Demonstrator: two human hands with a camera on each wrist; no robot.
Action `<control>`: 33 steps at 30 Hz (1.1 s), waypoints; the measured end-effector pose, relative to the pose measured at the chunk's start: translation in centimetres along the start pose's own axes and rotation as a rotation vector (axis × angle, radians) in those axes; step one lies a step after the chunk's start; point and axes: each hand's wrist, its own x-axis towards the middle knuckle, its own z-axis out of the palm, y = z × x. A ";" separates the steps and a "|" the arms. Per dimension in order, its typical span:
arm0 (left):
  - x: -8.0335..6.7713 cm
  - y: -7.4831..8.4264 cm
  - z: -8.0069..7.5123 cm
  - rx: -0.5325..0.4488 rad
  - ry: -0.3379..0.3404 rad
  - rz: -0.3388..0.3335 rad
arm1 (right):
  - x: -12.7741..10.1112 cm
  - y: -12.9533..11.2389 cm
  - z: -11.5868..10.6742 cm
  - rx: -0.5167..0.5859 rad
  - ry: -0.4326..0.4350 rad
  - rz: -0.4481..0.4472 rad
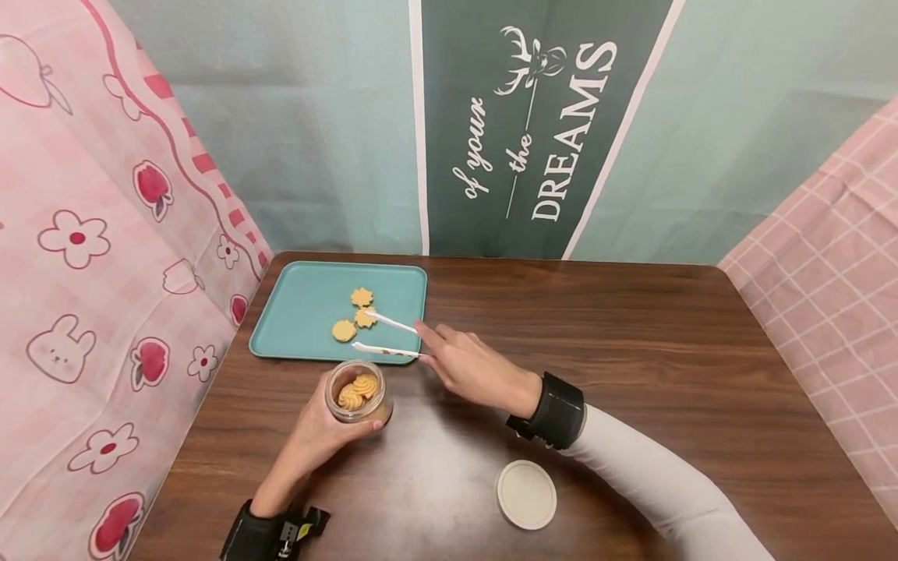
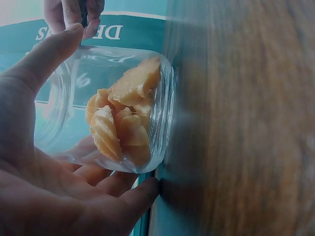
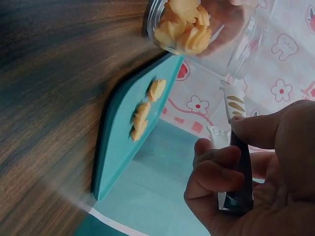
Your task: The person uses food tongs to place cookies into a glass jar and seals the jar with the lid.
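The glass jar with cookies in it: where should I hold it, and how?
I'd hold the jar around its smooth side, coming from the left, like the left hand does. Its round wall looks easy to wrap around, and gripping there leaves the open top free for the tongs in the right hand.

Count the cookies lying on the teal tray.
3 on the teal tray: one cookie nearest the glass jar, a second cookie partly covered by the tongs, a third cookie farthest back. None appears hidden.
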 end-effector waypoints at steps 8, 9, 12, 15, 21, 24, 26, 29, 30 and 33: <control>-0.1 0.1 -0.1 0.002 -0.001 -0.009 | 0.8 0.0 0.5 -0.006 -0.015 -0.006; -0.1 0.1 -0.1 0.000 -0.001 -0.011 | 0.9 0.0 0.6 -0.009 -0.012 -0.010; -0.1 0.1 -0.1 -0.002 0.002 -0.012 | 1.4 0.1 0.9 -0.022 -0.008 -0.019; -0.1 0.1 -0.1 -0.008 -0.002 -0.009 | 1.7 0.2 1.2 -0.031 -0.018 -0.018; -0.1 0.1 -0.1 -0.013 -0.006 -0.011 | 2.2 0.4 1.9 -0.034 -0.060 0.002; -0.1 0.1 -0.1 -0.014 -0.004 -0.014 | 2.6 0.6 2.2 -0.019 -0.082 0.020; -0.1 0.1 -0.1 -0.014 -0.004 -0.014 | 2.9 0.8 2.5 -0.011 -0.099 0.036; 0.0 0.1 -0.1 -0.021 -0.008 -0.014 | 3.2 1.0 2.8 0.000 -0.133 0.060; 0.0 0.1 -0.1 -0.021 -0.009 -0.014 | 3.3 1.0 2.9 0.000 -0.142 0.066; 0.0 0.1 -0.1 -0.020 -0.009 -0.017 | 3.7 1.1 3.2 0.001 -0.160 0.080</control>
